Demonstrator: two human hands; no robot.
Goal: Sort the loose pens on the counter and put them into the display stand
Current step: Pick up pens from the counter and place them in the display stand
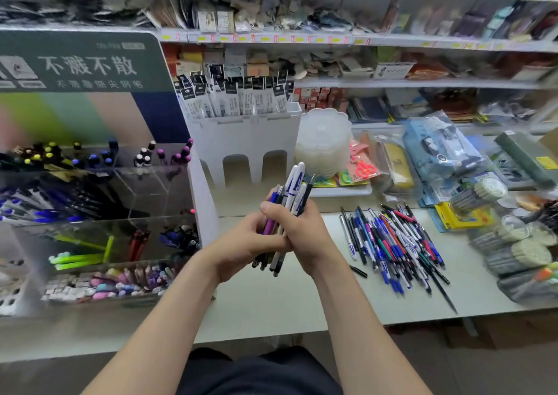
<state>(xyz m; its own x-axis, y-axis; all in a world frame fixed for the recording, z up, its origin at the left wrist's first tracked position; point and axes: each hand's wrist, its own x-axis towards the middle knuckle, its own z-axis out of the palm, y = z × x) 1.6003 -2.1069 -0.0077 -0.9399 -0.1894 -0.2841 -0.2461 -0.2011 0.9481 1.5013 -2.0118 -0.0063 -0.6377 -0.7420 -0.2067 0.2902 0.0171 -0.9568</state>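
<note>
A bundle of pens point(291, 189), white, blue, black and purple, stands nearly upright in front of me above the counter. My left hand point(244, 243) grips its lower part and my right hand point(299, 228) wraps round its middle, thumb across the front. A pile of loose pens point(395, 243), mostly blue, black and red, lies on the counter to the right. The clear tiered display stand point(99, 213) fills the left side, its compartments holding blue pens, highlighters, red pens and erasers.
A white refill holder point(244, 141) stands behind the hands. A stack of clear plastic trays point(324, 141), scissors packs and bagged goods crowd the right and back. Shelves of stock rise behind. The counter edge point(271, 337) runs near my body.
</note>
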